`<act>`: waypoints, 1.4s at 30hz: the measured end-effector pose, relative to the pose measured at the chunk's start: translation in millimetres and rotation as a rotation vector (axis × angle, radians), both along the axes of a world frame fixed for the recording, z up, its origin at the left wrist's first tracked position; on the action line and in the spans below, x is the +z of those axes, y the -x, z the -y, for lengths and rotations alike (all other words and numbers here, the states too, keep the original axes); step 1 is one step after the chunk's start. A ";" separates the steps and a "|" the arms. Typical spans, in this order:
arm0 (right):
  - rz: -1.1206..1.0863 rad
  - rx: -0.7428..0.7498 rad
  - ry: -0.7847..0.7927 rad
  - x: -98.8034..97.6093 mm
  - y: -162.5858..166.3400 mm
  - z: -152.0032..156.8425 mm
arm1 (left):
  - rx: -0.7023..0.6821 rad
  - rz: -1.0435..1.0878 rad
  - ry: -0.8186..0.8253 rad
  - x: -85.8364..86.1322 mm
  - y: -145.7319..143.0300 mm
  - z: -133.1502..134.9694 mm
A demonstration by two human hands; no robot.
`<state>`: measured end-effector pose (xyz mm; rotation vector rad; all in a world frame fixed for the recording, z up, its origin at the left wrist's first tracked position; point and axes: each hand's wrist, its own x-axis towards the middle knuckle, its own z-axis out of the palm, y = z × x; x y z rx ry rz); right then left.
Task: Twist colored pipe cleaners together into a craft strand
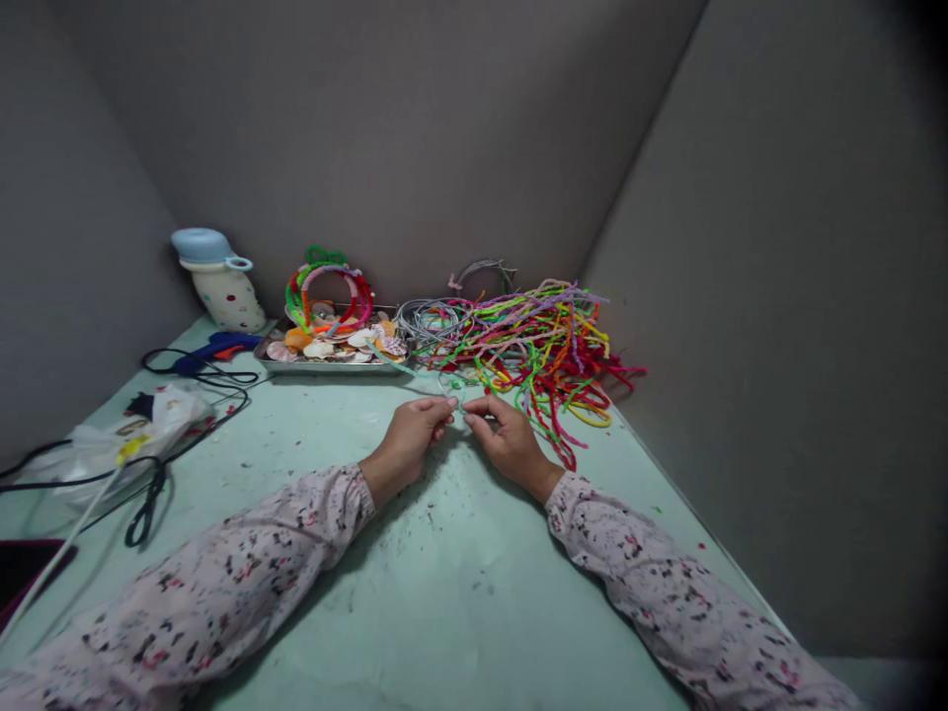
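My left hand (415,434) and my right hand (511,442) meet over the middle of the table, fingertips a small gap apart. Both are closed in a pinch. Between them is a pale green pipe cleaner (392,362), its long end running up and left over the shell tray. A thin grey wire loop (442,381) shows just above the left fingertips; whether it is part of what I hold is hard to tell. Just beyond my right hand spreads a tangled heap of coloured pipe cleaners (533,336). Coiled grey wire (430,321) lies beside that heap.
A metal tray (333,369) of seashells (318,349) stands at the back, with pipe-cleaner-wrapped rings (362,296) on it. Left are a bottle (226,291), a blue tool (218,346), black cable (237,395) and a plastic bag (174,410). Grey walls enclose the table (444,612).
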<state>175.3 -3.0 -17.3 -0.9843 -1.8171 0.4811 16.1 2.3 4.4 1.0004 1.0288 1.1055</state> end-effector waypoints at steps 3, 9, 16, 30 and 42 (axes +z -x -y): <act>0.001 0.001 0.002 0.9 0.2 0.8 | -0.011 -0.001 -0.009 0.1 0.0 -0.1; -0.023 0.011 0.029 2.0 0.8 1.7 | -0.020 0.023 -0.016 0.6 -0.9 0.4; -0.038 0.002 0.051 0.9 1.5 0.8 | 0.004 0.060 -0.012 1.6 -1.8 0.9; -0.048 0.001 0.071 3.3 2.3 2.6 | -0.036 0.146 -0.024 1.0 -2.1 1.0; -0.091 0.017 0.089 0.5 1.2 1.4 | -0.069 0.228 0.015 -1.1 -1.1 -0.8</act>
